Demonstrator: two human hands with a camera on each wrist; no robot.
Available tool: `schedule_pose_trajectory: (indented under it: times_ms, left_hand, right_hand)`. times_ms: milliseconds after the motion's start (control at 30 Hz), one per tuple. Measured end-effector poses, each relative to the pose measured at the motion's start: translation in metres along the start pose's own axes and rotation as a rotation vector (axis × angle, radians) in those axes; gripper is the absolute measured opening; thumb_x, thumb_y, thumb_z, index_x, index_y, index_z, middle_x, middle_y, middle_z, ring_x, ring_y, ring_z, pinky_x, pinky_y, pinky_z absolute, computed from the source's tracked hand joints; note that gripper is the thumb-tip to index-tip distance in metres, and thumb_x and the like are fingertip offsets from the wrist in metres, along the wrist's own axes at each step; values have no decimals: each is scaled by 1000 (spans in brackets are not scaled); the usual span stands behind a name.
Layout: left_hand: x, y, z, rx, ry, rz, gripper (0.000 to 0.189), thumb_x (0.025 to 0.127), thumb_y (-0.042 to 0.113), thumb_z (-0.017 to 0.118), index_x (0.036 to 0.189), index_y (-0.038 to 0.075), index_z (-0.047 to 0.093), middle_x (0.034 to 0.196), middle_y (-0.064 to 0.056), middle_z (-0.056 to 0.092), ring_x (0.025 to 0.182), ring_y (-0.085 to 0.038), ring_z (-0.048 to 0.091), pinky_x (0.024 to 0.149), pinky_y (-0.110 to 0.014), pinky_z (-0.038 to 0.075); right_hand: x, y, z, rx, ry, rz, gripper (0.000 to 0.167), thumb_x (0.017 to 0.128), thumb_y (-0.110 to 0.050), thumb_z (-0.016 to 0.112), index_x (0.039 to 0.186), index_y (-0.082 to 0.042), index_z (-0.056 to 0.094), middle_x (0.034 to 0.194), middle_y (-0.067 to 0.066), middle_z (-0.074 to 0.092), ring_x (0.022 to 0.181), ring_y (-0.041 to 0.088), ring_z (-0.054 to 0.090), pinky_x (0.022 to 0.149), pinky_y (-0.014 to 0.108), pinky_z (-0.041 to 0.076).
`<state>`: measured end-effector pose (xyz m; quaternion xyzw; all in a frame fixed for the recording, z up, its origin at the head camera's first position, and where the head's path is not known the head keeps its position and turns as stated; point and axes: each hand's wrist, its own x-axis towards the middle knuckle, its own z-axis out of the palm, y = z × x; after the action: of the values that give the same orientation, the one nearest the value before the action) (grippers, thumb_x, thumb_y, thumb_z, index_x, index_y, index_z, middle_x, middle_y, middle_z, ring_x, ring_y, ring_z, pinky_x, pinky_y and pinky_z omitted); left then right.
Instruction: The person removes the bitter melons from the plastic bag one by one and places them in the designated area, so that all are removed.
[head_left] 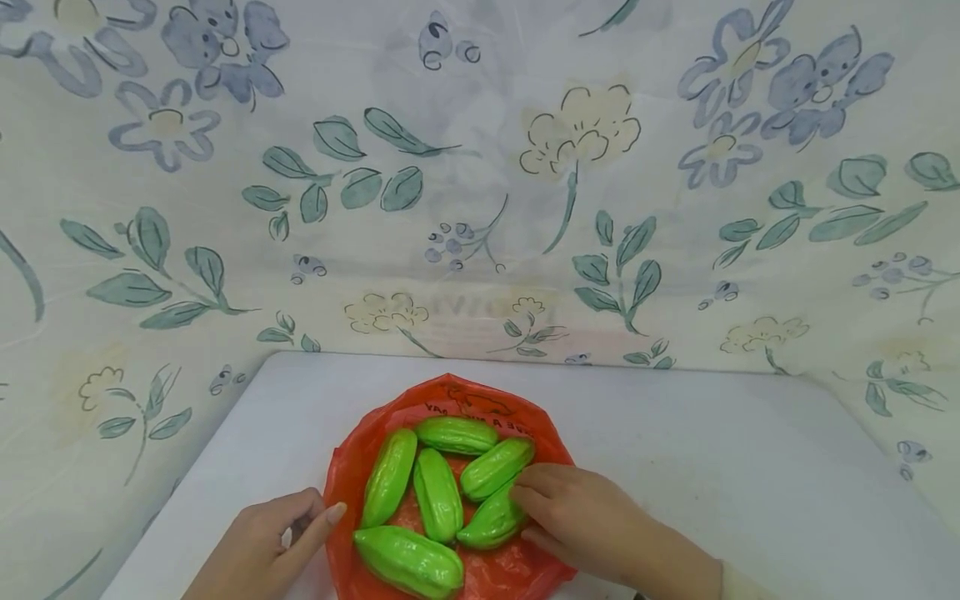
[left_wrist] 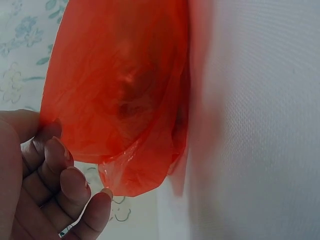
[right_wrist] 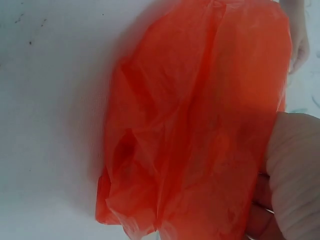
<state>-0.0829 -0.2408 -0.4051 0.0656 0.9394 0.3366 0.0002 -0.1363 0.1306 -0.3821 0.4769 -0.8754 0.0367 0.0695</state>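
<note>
A red plastic bag (head_left: 341, 475) stands with its mouth spread wide, its rim rolled outward. Inside lie several glossy green ridged fruits (head_left: 408, 560) that look like star fruits. My left hand (head_left: 262, 537) is at the bag's left rim, thumb and forefinger pinching the edge; in the left wrist view the other fingers (left_wrist: 75, 187) curl loosely beside the plastic. Over the right rim reaches my right hand (head_left: 581, 517), its fingers curled on the end of the lower-right star fruit (head_left: 491, 523). In the right wrist view the bag's side hides those fingertips.
The bag stands on a white table (head_left: 675, 450). Behind and at both sides hangs a floral cloth (head_left: 480, 183), meeting the table's back edge. Dark lettering shows on the bag's far inner wall.
</note>
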Motion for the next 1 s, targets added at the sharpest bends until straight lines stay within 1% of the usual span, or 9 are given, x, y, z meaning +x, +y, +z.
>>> schedule_pose_trajectory:
  times_ms: [133, 200, 233, 367, 467, 667, 767, 833, 1000]
  left_hand:
    - [0, 0, 2, -4, 39, 75, 25, 104, 32, 68, 83, 22, 56, 63, 15, 47, 70, -2, 53, 60, -22, 46]
    - [0, 0, 2, 0, 53, 100, 25, 104, 31, 68, 83, 22, 57, 64, 16, 47, 69, -2, 53, 60, -22, 46]
    - [0, 1, 2, 1, 57, 99, 25, 103, 31, 68, 83, 23, 57, 63, 17, 47, 69, -2, 53, 60, -22, 46]
    - [-1, 1, 0, 6, 35, 66, 24, 104, 35, 67, 85, 22, 59, 65, 15, 50, 70, -2, 54, 62, -21, 48]
    - [-2, 1, -1, 12, 28, 52, 25, 104, 37, 67, 86, 21, 59, 66, 15, 52, 71, -2, 55, 64, -21, 49]
    - [-3, 0, -1, 21, 44, 32, 25, 102, 33, 69, 84, 21, 58, 64, 14, 49, 71, -2, 54, 63, -21, 47]
    - [-3, -2, -1, 16, 32, 28, 26, 103, 35, 68, 84, 21, 58, 64, 13, 50, 71, -2, 54, 62, -22, 48]
    - [-3, -2, 0, 10, 30, 38, 26, 103, 36, 67, 85, 21, 58, 65, 13, 51, 71, -2, 55, 62, -22, 48]
    - [-2, -3, 0, 4, 40, 59, 26, 104, 35, 67, 85, 21, 58, 65, 14, 51, 70, -2, 55, 62, -22, 49]
  right_hand:
    - [1, 1, 2, -37, -5, -23, 31, 94, -28, 81, 120, -15, 70, 121, -4, 69, 115, 14, 63, 100, 29, 52]
    - [2, 1, 3, -55, -5, -28, 31, 94, -28, 81, 120, -15, 70, 120, -3, 69, 114, 14, 63, 99, 28, 52]
    - [3, 2, 3, -58, -8, -27, 31, 94, -28, 81, 120, -15, 70, 120, -4, 69, 113, 14, 63, 98, 27, 52]
    - [7, 2, 7, -83, -15, -26, 31, 94, -27, 80, 121, -15, 71, 119, -4, 68, 111, 14, 62, 96, 27, 53]
    - [10, 1, 10, -114, -5, -33, 29, 94, -24, 80, 120, -15, 71, 116, -4, 68, 109, 15, 61, 95, 26, 53]
    - [18, 0, 15, -192, 8, -57, 22, 97, -17, 75, 119, -15, 70, 117, -4, 67, 109, 15, 60, 93, 25, 53]
    - [19, -1, 17, -207, 0, -59, 22, 98, -17, 74, 120, -15, 70, 119, -4, 67, 110, 16, 59, 94, 25, 53]
    - [18, -1, 18, -204, -4, -54, 23, 98, -17, 74, 121, -16, 69, 119, -4, 66, 111, 15, 59, 95, 26, 53]
    - [16, 1, 19, -193, 14, -49, 22, 98, -20, 75, 119, -16, 69, 118, -5, 66, 111, 14, 59, 94, 27, 53]
